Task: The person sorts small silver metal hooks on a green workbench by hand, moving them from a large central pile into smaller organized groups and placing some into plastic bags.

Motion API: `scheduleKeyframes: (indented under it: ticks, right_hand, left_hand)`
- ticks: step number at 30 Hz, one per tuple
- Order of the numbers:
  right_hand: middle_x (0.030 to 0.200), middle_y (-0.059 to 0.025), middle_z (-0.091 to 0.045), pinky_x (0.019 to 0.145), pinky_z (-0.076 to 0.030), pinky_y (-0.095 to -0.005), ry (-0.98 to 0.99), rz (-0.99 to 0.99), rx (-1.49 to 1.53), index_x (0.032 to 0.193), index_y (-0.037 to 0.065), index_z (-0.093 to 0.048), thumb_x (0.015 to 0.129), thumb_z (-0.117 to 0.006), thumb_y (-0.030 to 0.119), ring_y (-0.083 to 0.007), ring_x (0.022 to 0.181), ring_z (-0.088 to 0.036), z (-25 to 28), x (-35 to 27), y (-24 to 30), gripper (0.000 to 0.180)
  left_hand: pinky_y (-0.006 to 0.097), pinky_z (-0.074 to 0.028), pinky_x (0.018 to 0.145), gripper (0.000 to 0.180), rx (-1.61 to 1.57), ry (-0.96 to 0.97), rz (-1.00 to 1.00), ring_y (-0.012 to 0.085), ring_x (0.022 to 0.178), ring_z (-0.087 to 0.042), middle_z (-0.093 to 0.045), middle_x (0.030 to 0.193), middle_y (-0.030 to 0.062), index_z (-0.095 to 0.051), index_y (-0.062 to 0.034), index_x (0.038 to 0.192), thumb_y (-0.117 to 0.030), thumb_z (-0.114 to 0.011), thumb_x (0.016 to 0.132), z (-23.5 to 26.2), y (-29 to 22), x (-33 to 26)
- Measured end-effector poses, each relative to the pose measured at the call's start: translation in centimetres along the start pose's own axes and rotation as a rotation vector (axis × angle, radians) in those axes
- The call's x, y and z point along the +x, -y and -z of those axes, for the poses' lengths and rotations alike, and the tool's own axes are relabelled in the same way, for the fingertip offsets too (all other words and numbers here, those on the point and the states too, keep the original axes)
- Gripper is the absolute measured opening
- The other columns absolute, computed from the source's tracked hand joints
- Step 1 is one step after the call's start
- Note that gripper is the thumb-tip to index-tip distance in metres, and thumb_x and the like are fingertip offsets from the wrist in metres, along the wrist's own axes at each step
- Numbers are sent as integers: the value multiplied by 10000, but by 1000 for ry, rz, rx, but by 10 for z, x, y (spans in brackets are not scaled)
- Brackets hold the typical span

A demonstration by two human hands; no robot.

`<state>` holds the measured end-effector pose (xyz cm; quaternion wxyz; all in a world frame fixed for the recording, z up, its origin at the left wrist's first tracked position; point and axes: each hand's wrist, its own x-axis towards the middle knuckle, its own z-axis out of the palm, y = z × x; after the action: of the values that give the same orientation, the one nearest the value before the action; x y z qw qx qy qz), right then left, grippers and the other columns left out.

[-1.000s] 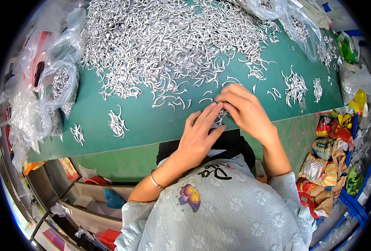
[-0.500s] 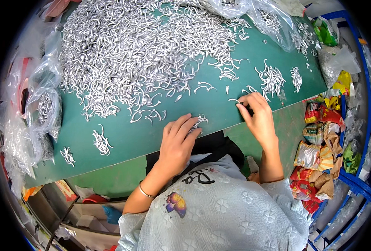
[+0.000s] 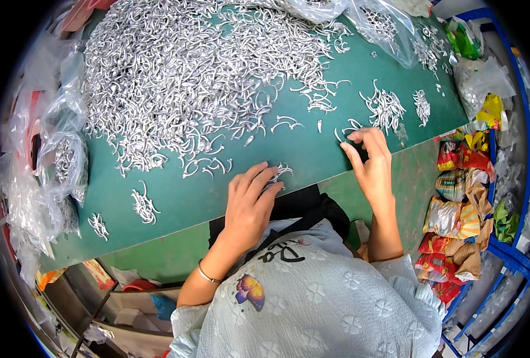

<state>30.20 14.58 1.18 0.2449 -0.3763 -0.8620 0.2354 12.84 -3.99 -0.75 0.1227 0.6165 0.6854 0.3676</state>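
Observation:
Near the front edge of the green table, my left hand [image 3: 248, 201] rests with its fingers curled round a small bunch of curved silver metal pieces [image 3: 284, 169], partly hidden under the fingers. To its right, my right hand [image 3: 372, 161] has thumb and forefinger brought close, pinching one end of a single curved silver piece [image 3: 338, 133]. Just beyond those fingertips lie a few loose pieces [image 3: 353, 125] and one short straight piece [image 3: 319, 126]. A huge heap of the same curved pieces [image 3: 175, 77] spreads over the far left and middle of the table.
Small piles sit at the right [image 3: 385, 107], far right [image 3: 421, 108], left [image 3: 144, 204] and far left [image 3: 98, 227]. Clear plastic bags [image 3: 68, 143] crowd the table's left end; another bag [image 3: 390, 33] lies at the back right. Blue shelving [image 3: 510, 256] and colourful packages [image 3: 447, 218] stand to the right.
The curved piece at my right fingertips has turned from lying sideways to pointing away from me. My right thumb and forefinger have shifted slightly. The left hand stays over its bunch.

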Motion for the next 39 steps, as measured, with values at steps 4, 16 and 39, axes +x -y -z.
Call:
scheduleKeyframes:
  ticks: [4,16,39]
  right_hand:
    - [974,-109,-575,802,-439,-390,-32,68,-104,947,37,-620,715,-785,71,-303,911,-538,1,-2,-3,287]
    - [1090,-103,-567,872,-361,-432,-248,86,-296,865,83,-628,768,-736,92,-309,1062,-499,-14,10,-28,145]
    - [961,-119,-655,634,-521,-284,-47,-110,480,1048,-3,-649,837,-669,-28,-185,756,-648,-53,61,8,214]
  left_hand:
    - [451,-403,928,297,-9,-3,12,336,1185,-540,-603,1221,114,-667,-35,1010,66,-680,732,1,-2,1]
    - [444,-401,926,292,-2,-2,19,334,1170,-548,-607,1211,106,-665,-42,1006,68,-686,735,0,-1,1]
    - [436,-425,921,299,-26,-35,-1,334,1144,-561,-618,1183,113,-663,-21,1014,66,-686,730,-2,2,2]
